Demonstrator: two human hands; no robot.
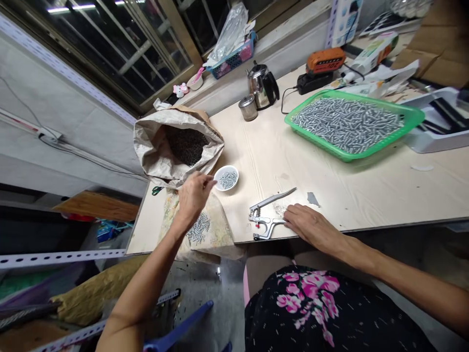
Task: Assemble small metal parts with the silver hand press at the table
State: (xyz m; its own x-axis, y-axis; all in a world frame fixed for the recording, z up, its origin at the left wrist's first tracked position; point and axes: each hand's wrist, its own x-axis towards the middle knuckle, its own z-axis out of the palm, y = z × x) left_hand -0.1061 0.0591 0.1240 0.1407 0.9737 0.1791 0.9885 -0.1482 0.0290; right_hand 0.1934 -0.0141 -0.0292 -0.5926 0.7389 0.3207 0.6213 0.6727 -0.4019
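The metal pliers (266, 215) lie flat near the front edge of the table (348, 190), handles spread, straight ahead of you. Your right hand (309, 226) rests palm down beside them, fingers loose and stretched out, the fingertips touching the lower handle without gripping it.

Your left hand (194, 194) hovers to the left, fingers bunched together just beside the small white bowl (216, 176) of silvery screws; you cannot tell whether they pinch anything. Under that wrist a patterned cloth (218, 232) carries a loose heap of screws (198, 230).

Behind the hand stands an open paper sack (154, 151) of small dark pieces. Farther right sits a green basket (414, 117) full of screws, well apart from both hands, and a kettle (263, 85) stands near the wall.
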